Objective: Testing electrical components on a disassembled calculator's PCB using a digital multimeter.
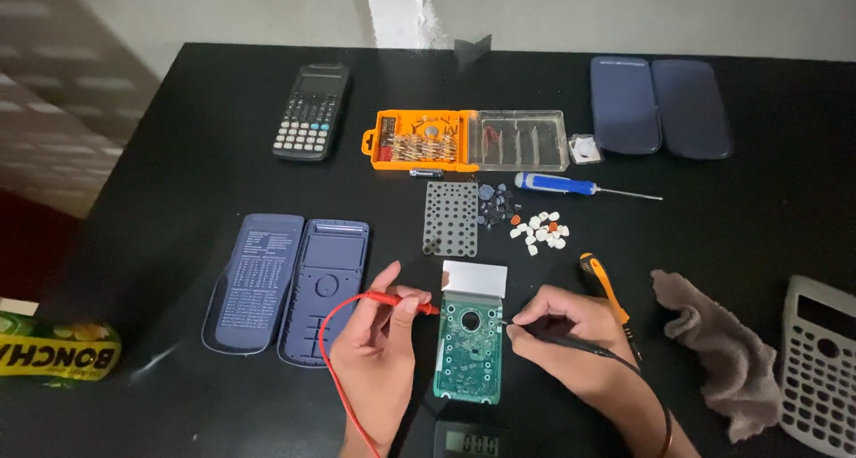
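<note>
Closest to me sits a small grey meter screen (471, 441) at the table's (178, 155) near edge. Just past it I see a green circuit board (470, 344), long and flat, dotted with tiny gold spots, with a shiny silver panel (474, 278) at its far end. It lies flat between my two hands. My left hand (379, 346) pinches a red probe (399, 301) tight, its tip touching the board's top left corner. My right hand (571, 333) pinches a black probe (562, 340), tip at the board's right edge. Farther off lie little white and dark buttons (539, 231), a grey holed mat (450, 218), a blue screwdriver (557, 185) and an orange bit box (423, 140).
</note>
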